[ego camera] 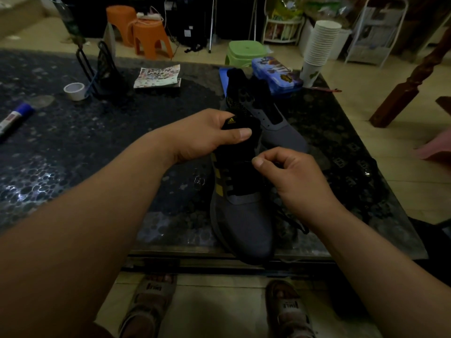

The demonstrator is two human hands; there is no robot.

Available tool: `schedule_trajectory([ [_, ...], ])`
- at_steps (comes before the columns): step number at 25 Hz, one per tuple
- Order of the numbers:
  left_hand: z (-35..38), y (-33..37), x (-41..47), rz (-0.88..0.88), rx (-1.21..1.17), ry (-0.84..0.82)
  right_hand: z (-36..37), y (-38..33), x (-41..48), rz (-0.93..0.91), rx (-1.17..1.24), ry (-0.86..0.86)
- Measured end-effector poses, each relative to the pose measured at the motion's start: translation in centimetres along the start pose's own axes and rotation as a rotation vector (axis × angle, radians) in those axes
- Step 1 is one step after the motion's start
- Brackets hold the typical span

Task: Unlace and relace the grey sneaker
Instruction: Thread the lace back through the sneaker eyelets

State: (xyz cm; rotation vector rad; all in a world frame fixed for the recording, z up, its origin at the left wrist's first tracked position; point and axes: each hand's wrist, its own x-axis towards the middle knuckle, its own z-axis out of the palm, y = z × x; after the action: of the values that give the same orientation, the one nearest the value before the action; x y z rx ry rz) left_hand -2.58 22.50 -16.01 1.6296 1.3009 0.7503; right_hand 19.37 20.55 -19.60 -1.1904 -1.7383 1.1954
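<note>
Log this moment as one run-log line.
left hand: holds tongue | right hand: pinches lace | grey sneaker: on table, toe toward person | second sneaker: behind it

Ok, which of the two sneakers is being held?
The nearer sneaker, with gold stripes: the left hand holds its tongue, the right hand pinches its lace. The farther sneaker sits behind.
</note>
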Motion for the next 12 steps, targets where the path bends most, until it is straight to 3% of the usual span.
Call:
schedule_trajectory([
  [5, 0.17, -0.19, -0.01, 0.012, -0.007, 0.015, -0.58, -0.17, 0.09, -0.052, -0.120, -0.056],
  [12, 0.37, -0.20, -0.01, 0.022, -0.005, 0.006, -0.48, -0.32, 0.17, -0.015, -0.065, -0.090],
])
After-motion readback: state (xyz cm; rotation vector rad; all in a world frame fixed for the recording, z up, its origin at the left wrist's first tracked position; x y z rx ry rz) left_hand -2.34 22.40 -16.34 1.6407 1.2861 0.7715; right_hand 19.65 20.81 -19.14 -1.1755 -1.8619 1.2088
